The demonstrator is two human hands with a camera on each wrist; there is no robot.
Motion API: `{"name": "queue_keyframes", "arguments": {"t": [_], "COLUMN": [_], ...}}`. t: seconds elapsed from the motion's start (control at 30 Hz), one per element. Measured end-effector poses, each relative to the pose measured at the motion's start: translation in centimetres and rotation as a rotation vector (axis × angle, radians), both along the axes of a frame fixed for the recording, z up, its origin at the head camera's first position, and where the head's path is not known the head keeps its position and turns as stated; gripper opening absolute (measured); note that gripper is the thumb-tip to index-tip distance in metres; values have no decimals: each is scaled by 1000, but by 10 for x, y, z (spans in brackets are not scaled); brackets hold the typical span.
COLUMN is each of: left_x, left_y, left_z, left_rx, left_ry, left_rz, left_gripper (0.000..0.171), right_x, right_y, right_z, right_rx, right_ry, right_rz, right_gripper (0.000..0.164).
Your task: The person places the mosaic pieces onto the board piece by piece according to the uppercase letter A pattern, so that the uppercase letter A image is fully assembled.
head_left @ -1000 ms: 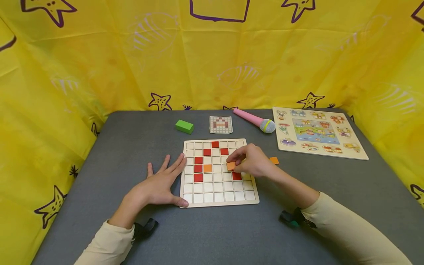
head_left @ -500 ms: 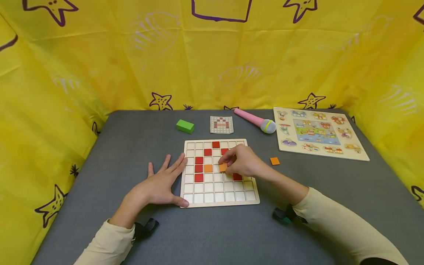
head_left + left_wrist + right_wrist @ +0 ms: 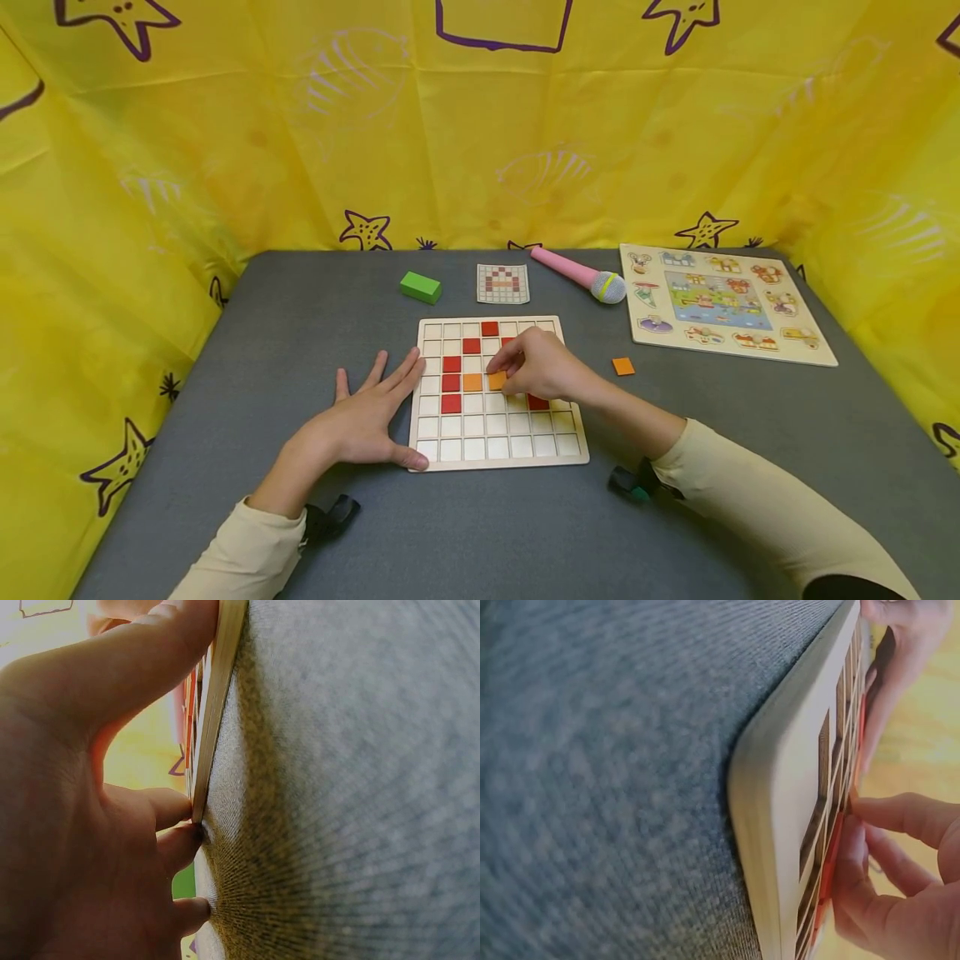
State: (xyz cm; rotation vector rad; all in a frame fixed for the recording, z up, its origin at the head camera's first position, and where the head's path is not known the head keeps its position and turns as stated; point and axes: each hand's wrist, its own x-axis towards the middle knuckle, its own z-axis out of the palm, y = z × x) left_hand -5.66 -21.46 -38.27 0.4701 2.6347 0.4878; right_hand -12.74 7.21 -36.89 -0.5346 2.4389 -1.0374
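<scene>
A wooden grid board lies on the grey table, with several red tiles and one orange tile set in its cells. My right hand pinches a second orange tile at the cell just right of the first one. In the right wrist view, the right fingertips are down at the board's surface. My left hand is spread along the board's left side, thumb at the near corner and fingertips at the edge. The left wrist view has the thumb against the board's rim.
Another orange tile lies right of the board. Behind it are a green block, a small pattern card and a pink toy microphone. A picture puzzle board sits at the back right.
My right hand has carried the orange tile leftward across the board, to beside the set orange tile. The loose orange tile at the right is now fully uncovered. My left hand stays put.
</scene>
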Motion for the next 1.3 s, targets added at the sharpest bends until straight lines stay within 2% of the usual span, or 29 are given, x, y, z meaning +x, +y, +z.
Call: {"name": "queue_keyframes", "arguments": {"t": [0.7, 1.3], "left_x": [0, 0], "left_y": [0, -1], "left_z": [0, -1], "left_rx": [-1, 4], "left_ry": [1, 5], "left_rz": [-1, -2], "left_gripper": [137, 137], "right_x": [-3, -2], "right_y": [-7, -6], "right_z": [-1, -3], "right_rx": [46, 2], "right_ry": [26, -1], "right_rz": [17, 20], "right_gripper": [29, 32]}}
